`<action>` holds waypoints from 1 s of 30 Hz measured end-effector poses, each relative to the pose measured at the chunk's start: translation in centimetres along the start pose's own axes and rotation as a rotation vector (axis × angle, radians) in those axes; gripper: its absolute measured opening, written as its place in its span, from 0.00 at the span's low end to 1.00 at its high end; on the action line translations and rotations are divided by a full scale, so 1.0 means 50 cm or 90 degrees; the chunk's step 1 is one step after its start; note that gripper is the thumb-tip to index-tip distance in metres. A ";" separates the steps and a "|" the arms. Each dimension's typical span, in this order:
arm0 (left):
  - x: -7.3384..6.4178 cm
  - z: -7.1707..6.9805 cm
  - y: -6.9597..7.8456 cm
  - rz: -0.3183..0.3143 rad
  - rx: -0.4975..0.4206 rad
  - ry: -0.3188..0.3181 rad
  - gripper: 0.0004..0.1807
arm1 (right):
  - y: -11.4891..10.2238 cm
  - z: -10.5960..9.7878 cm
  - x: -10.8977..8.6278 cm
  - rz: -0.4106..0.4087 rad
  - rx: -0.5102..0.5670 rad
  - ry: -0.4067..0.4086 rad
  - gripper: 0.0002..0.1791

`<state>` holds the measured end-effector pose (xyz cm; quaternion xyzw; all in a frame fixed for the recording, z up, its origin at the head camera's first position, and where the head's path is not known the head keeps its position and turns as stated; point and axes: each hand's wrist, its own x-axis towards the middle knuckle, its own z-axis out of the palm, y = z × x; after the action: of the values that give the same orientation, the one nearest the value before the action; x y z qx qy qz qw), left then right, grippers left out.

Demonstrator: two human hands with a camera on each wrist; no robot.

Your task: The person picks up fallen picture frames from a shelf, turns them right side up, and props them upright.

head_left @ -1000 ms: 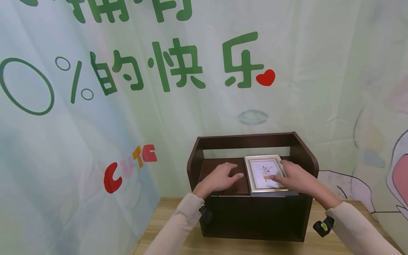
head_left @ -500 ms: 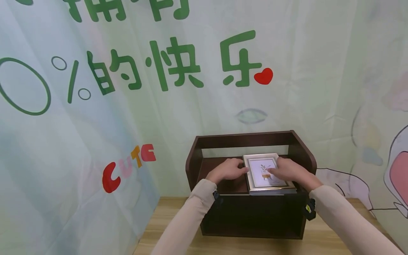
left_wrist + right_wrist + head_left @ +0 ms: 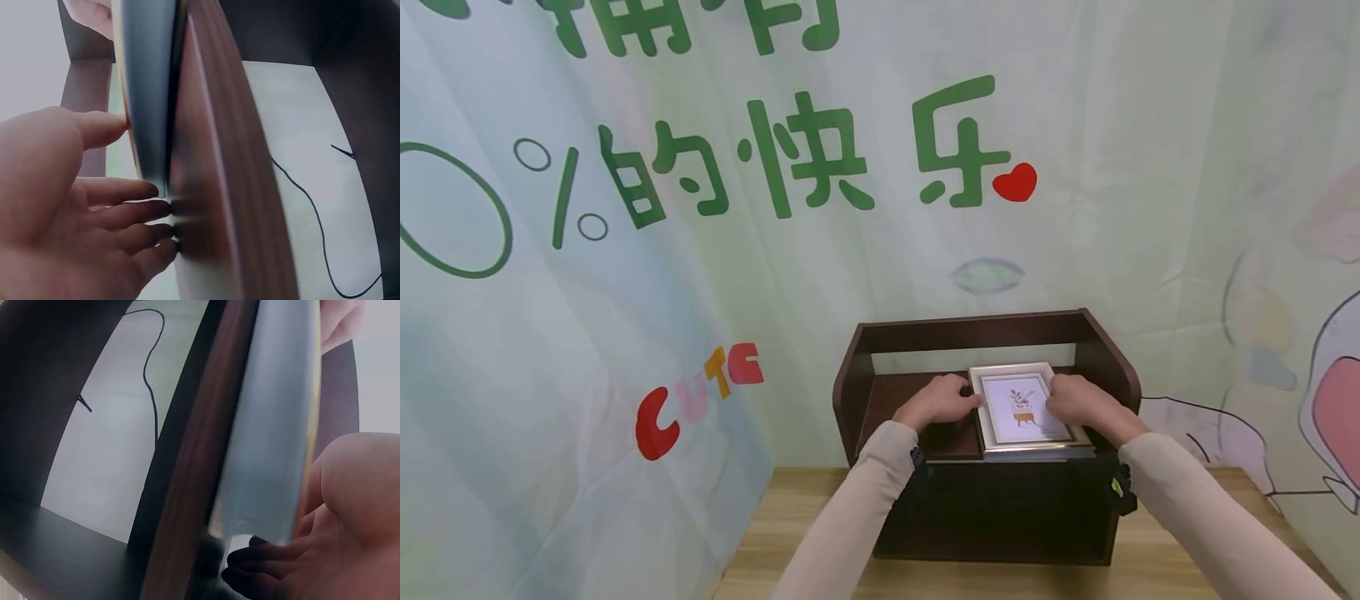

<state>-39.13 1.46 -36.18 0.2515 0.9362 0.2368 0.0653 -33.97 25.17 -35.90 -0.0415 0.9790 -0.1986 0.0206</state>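
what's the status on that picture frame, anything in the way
Left hand thumb touching picture frame at left edge. Right hand at right edge, grip unclear. Lying face up on shelf. No object seen on top.

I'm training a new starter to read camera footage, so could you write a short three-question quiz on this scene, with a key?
1. Multiple choice: what does the print in the picture frame show?
A) A sailing boat
B) Leafy sprigs above an orange base
C) A striped cat

2. True or false: in the head view, the left hand is at the frame's left edge and the right hand at its right edge.

3. Short answer: in the head view, which side panel of the dark brown shelf unit is the frame nearer to, left or right?

Key: 1. B; 2. True; 3. Right
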 end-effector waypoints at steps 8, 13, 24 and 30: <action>0.011 0.022 -0.007 0.007 0.004 0.031 0.19 | -0.002 0.011 0.000 0.014 0.007 0.016 0.16; 0.016 0.028 -0.006 0.004 -0.025 0.052 0.17 | 0.003 0.013 0.002 0.021 0.041 0.043 0.14; 0.010 0.030 -0.012 0.009 -0.123 0.066 0.17 | 0.002 0.010 -0.003 0.005 0.052 0.105 0.11; 0.001 0.023 -0.009 0.041 -0.113 0.124 0.19 | -0.005 0.002 -0.009 0.001 0.098 0.167 0.08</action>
<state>-39.08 1.62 -37.41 0.2506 0.9048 0.3441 -0.0114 -33.51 24.92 -35.88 -0.0124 0.9553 -0.2767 -0.1038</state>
